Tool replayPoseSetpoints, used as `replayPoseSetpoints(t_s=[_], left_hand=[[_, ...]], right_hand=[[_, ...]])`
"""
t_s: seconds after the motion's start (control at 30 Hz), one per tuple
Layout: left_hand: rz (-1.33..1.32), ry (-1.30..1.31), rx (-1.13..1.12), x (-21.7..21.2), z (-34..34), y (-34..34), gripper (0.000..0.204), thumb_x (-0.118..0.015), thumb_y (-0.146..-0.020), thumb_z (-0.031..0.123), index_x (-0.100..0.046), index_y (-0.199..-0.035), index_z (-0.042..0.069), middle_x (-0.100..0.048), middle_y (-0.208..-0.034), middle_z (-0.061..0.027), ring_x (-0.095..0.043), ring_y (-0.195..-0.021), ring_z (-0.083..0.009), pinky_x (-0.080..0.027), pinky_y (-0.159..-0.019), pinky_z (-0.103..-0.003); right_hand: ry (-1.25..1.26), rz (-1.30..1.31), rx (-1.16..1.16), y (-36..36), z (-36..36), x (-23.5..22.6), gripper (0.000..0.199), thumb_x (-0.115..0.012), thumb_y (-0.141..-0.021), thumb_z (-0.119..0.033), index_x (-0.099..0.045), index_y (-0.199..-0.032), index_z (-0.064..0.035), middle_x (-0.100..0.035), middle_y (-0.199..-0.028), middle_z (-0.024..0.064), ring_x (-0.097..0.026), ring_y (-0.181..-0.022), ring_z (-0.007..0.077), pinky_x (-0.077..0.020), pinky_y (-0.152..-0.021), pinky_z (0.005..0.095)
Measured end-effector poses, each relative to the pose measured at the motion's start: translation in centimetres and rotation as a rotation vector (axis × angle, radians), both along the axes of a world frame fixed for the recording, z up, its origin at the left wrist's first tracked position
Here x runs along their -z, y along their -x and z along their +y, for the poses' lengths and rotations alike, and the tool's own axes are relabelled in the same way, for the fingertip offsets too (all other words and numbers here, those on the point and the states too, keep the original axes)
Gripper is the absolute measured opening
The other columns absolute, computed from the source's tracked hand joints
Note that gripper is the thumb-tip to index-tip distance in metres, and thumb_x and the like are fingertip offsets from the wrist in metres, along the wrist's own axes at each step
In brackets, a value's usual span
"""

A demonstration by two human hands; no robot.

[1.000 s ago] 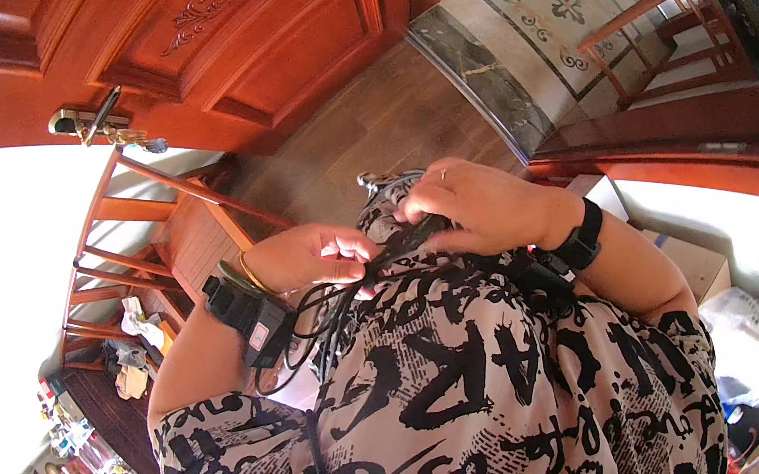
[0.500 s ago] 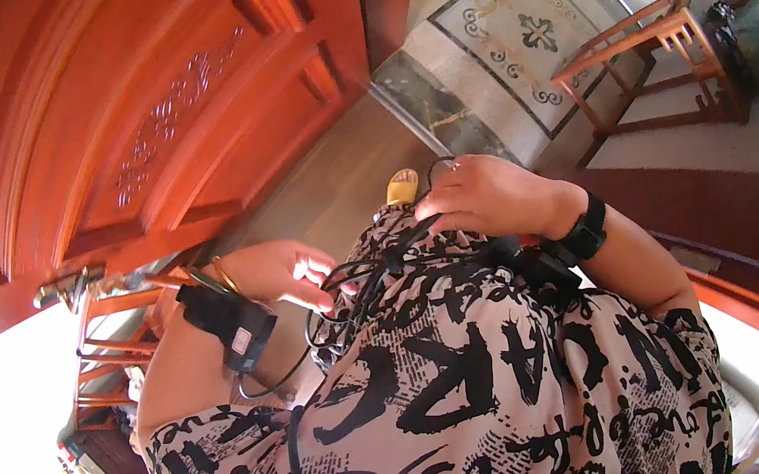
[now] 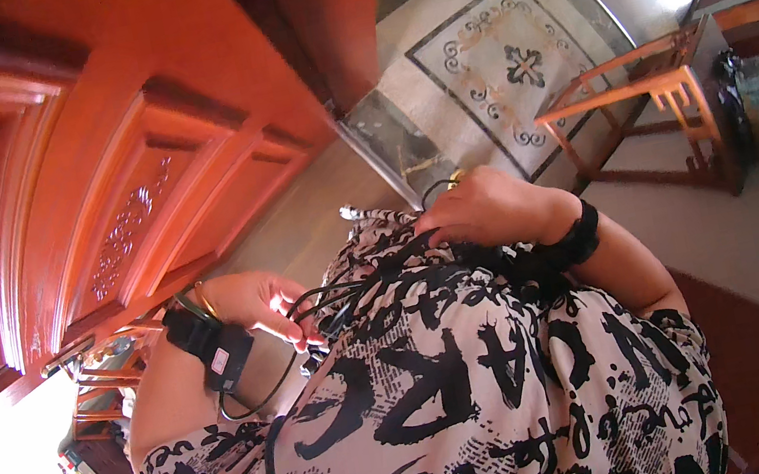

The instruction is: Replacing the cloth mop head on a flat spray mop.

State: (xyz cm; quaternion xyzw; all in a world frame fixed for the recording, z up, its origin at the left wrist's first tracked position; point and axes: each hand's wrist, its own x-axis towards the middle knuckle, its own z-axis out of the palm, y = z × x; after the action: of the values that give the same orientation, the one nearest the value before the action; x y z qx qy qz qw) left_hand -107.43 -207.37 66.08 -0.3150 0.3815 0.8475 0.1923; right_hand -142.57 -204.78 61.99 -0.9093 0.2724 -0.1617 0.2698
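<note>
Both hands are curled shut at the chest on a bundle of thin black cables: the left hand has its fingers closed around the loops where they leave the wrist, and the right hand is bent knuckles-up over the other end, fingertips pressed down into the fabric, so exactly what it pinches underneath cannot be told. From there outward, the biggest thing is the carved red-brown wooden door filling the upper left, standing just ahead of the person. Next is the black-and-cream patterned shirt taking up the lower middle; the cables lie right on it, which seems to be why the hands work so close to the body, using the chest as a rest. Beyond the doorway lies a pale tiled floor with an ornamental inlaid panel, and to its right a wooden chair frame stands well apart from the hands. Smaller again: a black device strapped to the left wrist, with one cable running from it up into the bundle, probably why that hand holds the slack near it; a black band on the right wrist; and a thin gold bangle just beside the left strap
</note>
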Motion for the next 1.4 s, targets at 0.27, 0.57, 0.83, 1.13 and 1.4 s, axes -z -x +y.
replayPoseSetpoints(t_s=[0.27, 0.57, 0.83, 1.13, 1.4], left_hand=[[0.248, 0.182, -0.561, 0.0, -3.8, 10.9, 0.020, -0.071, -0.079, 0.016, -0.062, -0.084, -0.001, -0.065, -0.074, -0.0118, -0.067, -0.081, -0.0260, -0.051, -0.084, -0.042], [0.123, 0.156, -0.388, -1.0, -7.7, 22.1, 0.037, -0.071, -0.081, 0.034, -0.062, -0.079, -0.001, -0.064, -0.066, -0.0134, -0.065, -0.084, -0.0277, -0.041, -0.099, -0.047], [0.243, 0.099, -0.340, -0.8, -22.1, 31.3, 0.032, -0.064, -0.088, 0.028, -0.061, -0.093, -0.004, -0.065, -0.072, -0.0125, -0.065, -0.089, -0.0289, -0.034, -0.106, -0.046], [0.161, 0.196, -0.278, 2.5, -28.2, 38.8, 0.026, -0.062, -0.090, 0.026, -0.063, -0.094, 0.000, -0.067, -0.087, -0.0097, -0.062, -0.096, -0.0226, -0.039, -0.101, -0.040], [-0.110, 0.582, -0.386, -2.7, -38.2, 41.9, 0.031, -0.054, -0.094, 0.033, -0.057, -0.105, 0.004, -0.066, -0.090, -0.0081, -0.063, -0.079, -0.0140, -0.049, -0.071, -0.034]], right_hand=[[-0.119, -0.024, 0.005, 13.2, -9.9, -3.9, 0.026, -0.065, -0.082, -0.034, -0.065, -0.089, -0.0088, -0.063, -0.079, 0.0116, -0.061, -0.074, 0.0326, -0.0469, -0.062, 0.0399], [-0.124, -0.215, -0.087, 23.7, -18.8, -3.8, 0.020, -0.070, -0.078, -0.025, -0.065, -0.088, -0.0080, -0.063, -0.080, 0.0091, -0.061, -0.074, 0.0315, -0.0462, -0.061, 0.0378], [-0.133, -0.042, -0.006, 32.6, -31.2, -5.7, 0.031, -0.063, -0.082, -0.039, -0.062, -0.082, -0.0089, -0.061, -0.074, 0.0149, -0.059, -0.072, 0.0358, -0.0443, -0.062, 0.0434], [-0.279, 0.095, -0.006, 41.4, -39.2, -2.1, 0.037, -0.061, -0.083, -0.045, -0.059, -0.084, -0.0085, -0.061, -0.074, 0.0158, -0.060, -0.072, 0.0380, -0.0450, -0.063, 0.0446], [-0.104, 0.217, -0.155, 36.9, -51.0, -7.0, 0.041, -0.053, -0.086, -0.050, -0.059, -0.086, -0.0096, -0.063, -0.080, 0.0131, -0.061, -0.076, 0.0362, -0.0479, -0.065, 0.0438]])
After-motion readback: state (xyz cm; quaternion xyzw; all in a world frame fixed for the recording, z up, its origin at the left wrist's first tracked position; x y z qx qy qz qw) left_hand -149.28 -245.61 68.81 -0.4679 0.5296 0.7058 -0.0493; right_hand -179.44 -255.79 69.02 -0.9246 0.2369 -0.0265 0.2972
